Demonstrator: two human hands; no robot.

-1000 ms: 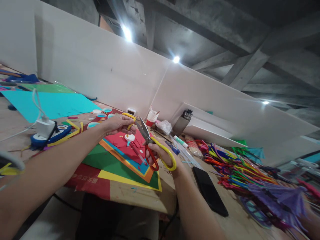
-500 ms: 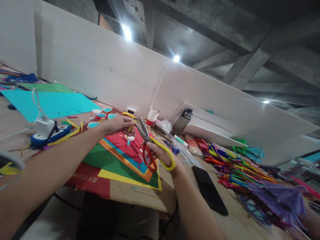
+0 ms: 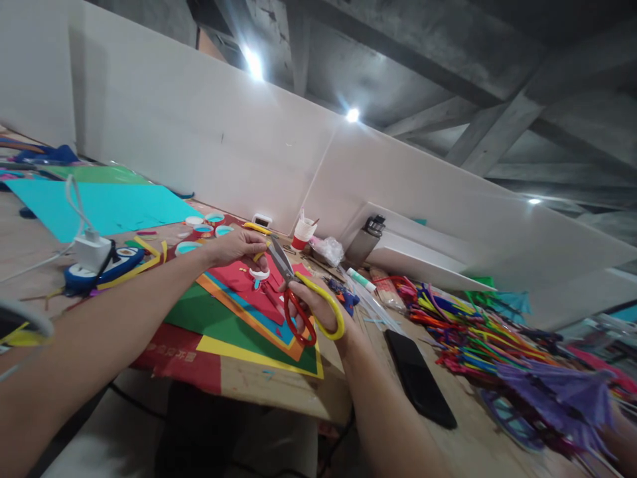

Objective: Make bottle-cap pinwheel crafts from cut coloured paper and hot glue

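Note:
My left hand pinches a small yellow piece, apparently paper, between thumb and fingers above the stacked sheets. In my right hand is a pair of scissors with one red and one yellow handle loop. Its blades point up and away, nearly together, with their tips beside the yellow piece. Whether they touch it I cannot tell. Below both hands lie red paper and a green sheet, with blue, orange and yellow sheets in the same stack. A small white-rimmed item rests on the red paper.
A black phone lies right of my right forearm, near many coloured pipe cleaners. Behind stand paper cups and a grey bottle. Left are small tubs, a white charger and a cyan sheet.
The scissor blades have come closer together, and the handle loops have shifted slightly. My left hand stays almost in place, still pinching the yellow piece.

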